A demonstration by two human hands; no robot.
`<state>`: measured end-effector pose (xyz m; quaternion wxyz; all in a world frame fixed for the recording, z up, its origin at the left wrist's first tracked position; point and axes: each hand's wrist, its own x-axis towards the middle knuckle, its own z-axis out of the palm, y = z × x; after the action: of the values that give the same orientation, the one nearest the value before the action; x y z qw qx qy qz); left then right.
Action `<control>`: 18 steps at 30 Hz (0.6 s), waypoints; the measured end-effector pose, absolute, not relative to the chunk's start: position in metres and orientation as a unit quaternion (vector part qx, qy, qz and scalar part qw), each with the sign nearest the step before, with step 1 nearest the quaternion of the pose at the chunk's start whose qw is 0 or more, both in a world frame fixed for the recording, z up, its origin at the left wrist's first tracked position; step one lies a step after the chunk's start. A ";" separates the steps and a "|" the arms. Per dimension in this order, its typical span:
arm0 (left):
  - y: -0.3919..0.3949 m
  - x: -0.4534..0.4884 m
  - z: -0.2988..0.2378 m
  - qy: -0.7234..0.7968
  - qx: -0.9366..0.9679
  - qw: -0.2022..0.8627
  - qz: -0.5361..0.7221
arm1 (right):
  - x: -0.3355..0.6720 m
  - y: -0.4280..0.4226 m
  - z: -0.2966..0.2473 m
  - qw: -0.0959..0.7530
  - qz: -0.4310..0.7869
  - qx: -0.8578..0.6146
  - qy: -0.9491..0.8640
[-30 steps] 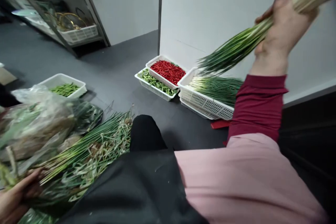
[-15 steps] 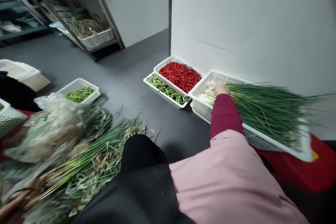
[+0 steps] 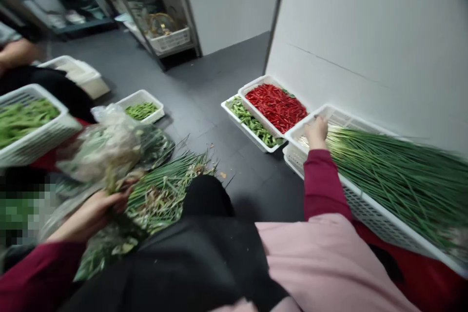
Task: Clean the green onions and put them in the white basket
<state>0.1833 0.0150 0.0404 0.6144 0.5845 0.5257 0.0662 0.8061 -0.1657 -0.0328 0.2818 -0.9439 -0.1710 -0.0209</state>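
My right hand (image 3: 316, 132) rests on the white ends of a big bundle of green onions (image 3: 395, 175) that lies in a white basket (image 3: 360, 207) by the wall; its fingers are bent down over the stalks. My left hand (image 3: 100, 204) is closed around stalks at the near end of a pile of untrimmed green onions (image 3: 164, 190) on the floor, beside a clear plastic bag of greens (image 3: 109, 148). My black apron and pink sleeve fill the foreground.
White baskets of red chillies (image 3: 276, 106) and green pods (image 3: 252, 126) stand against the wall. A small basket of green beans (image 3: 141, 107) sits on the grey floor. Another person's arm (image 3: 18, 51) and a basket of greens (image 3: 27, 126) are at left. Metal shelving (image 3: 161, 24) stands behind.
My right hand brought the raised bundle of green onions down into the white basket and now rests on it. My left hand moved up along the floor pile and closed on stalks.
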 end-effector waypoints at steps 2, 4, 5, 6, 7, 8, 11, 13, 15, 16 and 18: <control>0.009 0.202 0.049 0.510 0.549 0.649 0.127 | 0.711 -0.120 -0.022 0.447 0.030 -0.848 -0.284; 0.006 0.213 0.056 0.492 0.573 0.640 0.141 | 0.591 -0.083 -0.014 0.540 0.201 -0.708 -0.409; 0.005 0.215 0.059 0.489 0.595 0.623 0.140 | 0.530 -0.070 -0.011 0.542 0.311 -0.632 -0.458; 0.003 0.214 0.062 0.486 0.618 0.602 0.140 | 0.473 -0.060 -0.008 0.528 0.404 -0.568 -0.486; 0.001 0.212 0.064 0.482 0.639 0.583 0.139 | 0.422 -0.053 -0.004 0.521 0.458 -0.527 -0.490; -0.003 0.208 0.065 0.481 0.657 0.565 0.137 | 0.380 -0.048 -0.001 0.516 0.493 -0.497 -0.494; -0.017 0.184 0.069 0.467 0.681 0.531 0.189 | 0.306 -0.041 0.010 0.539 0.530 -0.450 -0.475; -0.025 0.160 0.071 0.438 0.663 0.568 0.213 | 0.287 -0.040 0.018 0.543 0.561 -0.434 -0.449; -0.030 0.131 0.072 0.404 0.608 0.648 0.214 | 0.274 -0.043 0.025 0.525 0.601 -0.428 -0.425; -0.032 0.117 0.072 0.390 0.573 0.687 0.218 | 0.268 -0.046 0.028 0.519 0.614 -0.427 -0.413; -0.034 0.091 0.071 0.369 0.513 0.738 0.237 | 0.253 -0.050 0.030 0.520 0.621 -0.432 -0.396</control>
<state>0.0906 -0.0342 0.0712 0.7377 0.5135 0.3689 0.2367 0.2528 -0.0503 0.0303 0.5204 -0.4316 -0.3961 0.6213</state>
